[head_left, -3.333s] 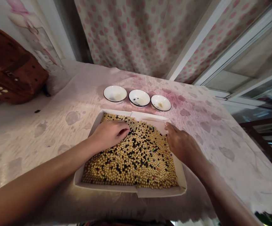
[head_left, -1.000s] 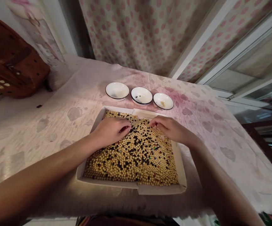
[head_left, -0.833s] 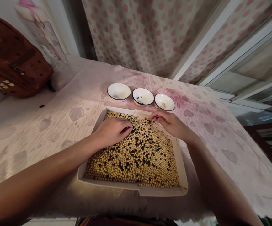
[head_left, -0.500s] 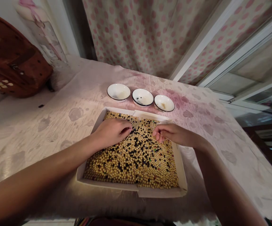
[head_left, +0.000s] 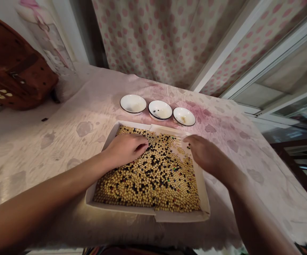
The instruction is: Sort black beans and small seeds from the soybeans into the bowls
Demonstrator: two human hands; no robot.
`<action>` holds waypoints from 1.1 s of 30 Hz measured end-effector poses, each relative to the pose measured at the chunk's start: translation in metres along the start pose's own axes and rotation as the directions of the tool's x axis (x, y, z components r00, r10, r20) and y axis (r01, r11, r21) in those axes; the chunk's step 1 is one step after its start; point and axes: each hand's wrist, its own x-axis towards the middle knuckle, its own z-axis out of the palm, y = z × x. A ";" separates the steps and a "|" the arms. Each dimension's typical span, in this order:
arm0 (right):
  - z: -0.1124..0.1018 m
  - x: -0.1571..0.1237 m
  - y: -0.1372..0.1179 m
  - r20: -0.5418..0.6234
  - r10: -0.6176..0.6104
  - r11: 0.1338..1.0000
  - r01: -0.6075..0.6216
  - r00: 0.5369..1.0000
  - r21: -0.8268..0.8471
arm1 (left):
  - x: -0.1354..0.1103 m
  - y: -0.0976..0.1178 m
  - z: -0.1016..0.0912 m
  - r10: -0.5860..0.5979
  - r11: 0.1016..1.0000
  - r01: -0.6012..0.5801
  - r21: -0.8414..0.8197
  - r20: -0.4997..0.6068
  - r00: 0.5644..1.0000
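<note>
A shallow white cardboard box (head_left: 182, 216) holds a layer of small round yellow pieces (head_left: 126, 180), like soybeans or beads. Black pieces (head_left: 153, 166) are mixed in, with a few green and red ones. My left hand (head_left: 129, 147) rests on the layer at the box's far left, its fingers curled closed; what they hold, if anything, is hidden. Over the right wall hovers my right hand (head_left: 203, 152), blurred, its fingers mostly hidden beneath it. Beside its fingertips a patch of bare box floor shows, with a few yellow and dark pieces on it.
Three white dark-rimmed bowls stand in a row behind the box: the left bowl (head_left: 133, 104), the middle bowl (head_left: 160, 110) with a few black pieces, and the right bowl (head_left: 184, 117) with some yellow ones. A brown backpack (head_left: 17, 71) sits at the far left of the clothed table (head_left: 63, 141).
My right hand has moved right, from above the layer to the box's right wall. Pieces there are pushed apart, baring the box floor. My left hand stays in place.
</note>
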 end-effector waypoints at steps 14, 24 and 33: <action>0.064 -0.005 -0.043 -0.136 0.065 0.997 -0.070 0.989 -0.031 | -0.001 -0.001 0.002 0.004 1.000 -0.004 0.018 0.010 1.000; 0.054 0.003 -0.051 -0.120 -0.012 1.000 0.010 0.993 -0.023 | 0.000 -0.002 0.004 0.004 1.000 -0.004 0.020 0.010 1.000; 0.007 -0.001 -0.004 -0.151 0.132 0.983 -0.111 0.980 0.144 | -0.001 -0.001 0.002 -0.001 1.000 0.001 -0.003 0.007 1.000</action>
